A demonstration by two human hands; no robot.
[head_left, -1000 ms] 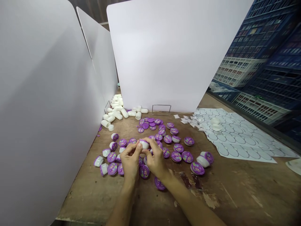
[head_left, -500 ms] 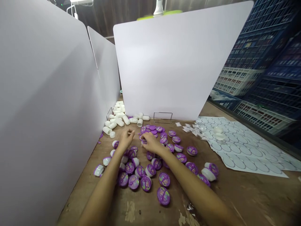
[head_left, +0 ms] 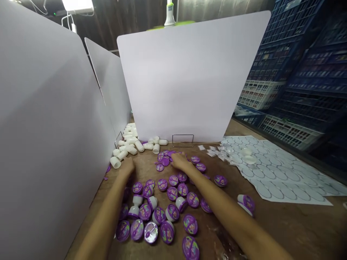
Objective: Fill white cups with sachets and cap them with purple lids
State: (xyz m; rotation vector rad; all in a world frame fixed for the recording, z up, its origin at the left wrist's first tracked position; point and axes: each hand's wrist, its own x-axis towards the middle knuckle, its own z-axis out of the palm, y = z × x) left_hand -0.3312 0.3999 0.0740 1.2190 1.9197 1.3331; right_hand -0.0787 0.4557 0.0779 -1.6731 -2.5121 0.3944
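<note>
we have our left hand [head_left: 128,167] low over the left side of the table [head_left: 143,169], just on the near side of the white cups [head_left: 131,141]; its fingertips are hidden, so we cannot tell how far open they are or what they hold. our right hand [head_left: 178,160] is at the right edge of the far purple lids [head_left: 165,161], fingers bent down, their grip unclear to us. the purple-lidded cups [head_left: 167,232] lie scattered between our forearms and to the right.
</note>
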